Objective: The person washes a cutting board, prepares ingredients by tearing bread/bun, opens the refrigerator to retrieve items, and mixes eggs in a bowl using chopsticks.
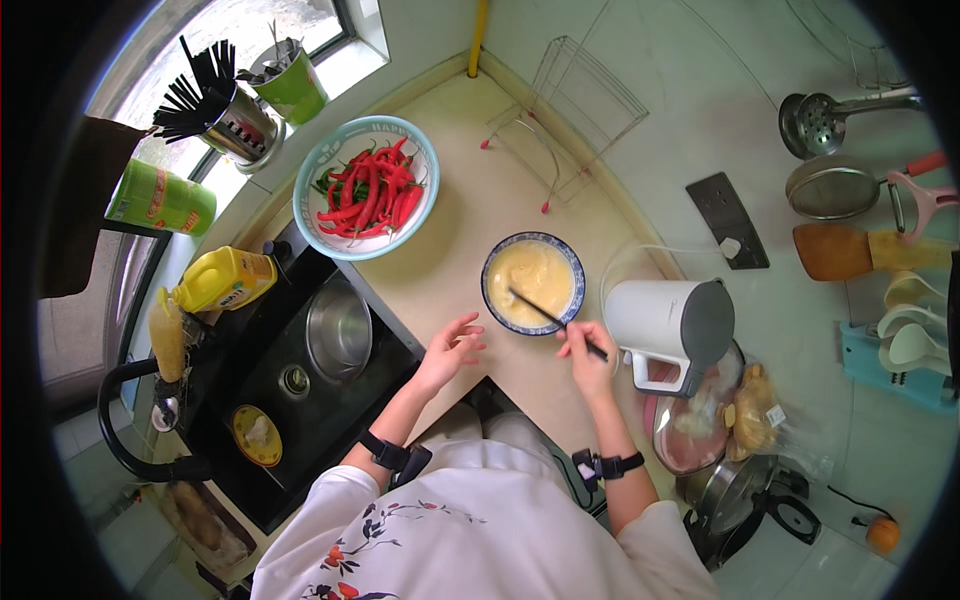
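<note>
My right hand [589, 354] holds dark chopsticks [545, 312], whose tips dip into a pale yellow mixture [534, 279]. The mixture fills much of a blue-and-white patterned bowl [581, 291] on the counter in front of me. My left hand [454, 346] is to the lower left of the bowl, apart from it, with its fingers spread and nothing in them. Farther up and left, a light blue-rimmed basin [306, 212] holds red chili peppers [371, 191] and some green ones.
At left is a black stove [225, 382] with a metal pot [339, 330] and a small yellow dish [244, 420]. A yellow jug [234, 279] stands behind it. Right of the bowl are a white electric kettle [645, 322] and a lidded container [686, 442]. A wire rack [555, 169] stands at the back.
</note>
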Demonstrator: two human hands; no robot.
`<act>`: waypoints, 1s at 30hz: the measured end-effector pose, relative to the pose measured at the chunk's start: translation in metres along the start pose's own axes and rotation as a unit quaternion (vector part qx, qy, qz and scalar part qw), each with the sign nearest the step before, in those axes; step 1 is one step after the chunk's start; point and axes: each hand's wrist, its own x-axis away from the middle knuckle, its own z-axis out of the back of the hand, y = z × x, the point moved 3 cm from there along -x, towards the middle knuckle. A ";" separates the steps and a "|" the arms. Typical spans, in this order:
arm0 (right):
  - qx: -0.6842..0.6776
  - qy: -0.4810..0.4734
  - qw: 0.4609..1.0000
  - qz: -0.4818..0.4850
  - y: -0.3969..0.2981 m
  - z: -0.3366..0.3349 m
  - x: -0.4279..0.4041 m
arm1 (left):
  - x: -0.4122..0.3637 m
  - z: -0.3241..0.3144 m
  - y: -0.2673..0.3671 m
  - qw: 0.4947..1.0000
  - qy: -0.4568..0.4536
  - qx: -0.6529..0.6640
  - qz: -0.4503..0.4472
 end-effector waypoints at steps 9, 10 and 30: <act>0.002 0.058 0.998 0.001 0.002 0.006 -0.015 | 0.022 0.021 -0.003 0.999 0.048 -0.015 0.017; -0.011 0.101 0.995 0.008 0.003 0.010 -0.021 | 0.024 0.022 -0.004 0.998 0.053 -0.012 0.019; 0.018 0.056 0.998 -0.033 0.018 0.021 0.013 | 0.036 0.027 -0.014 0.997 0.076 -0.004 0.015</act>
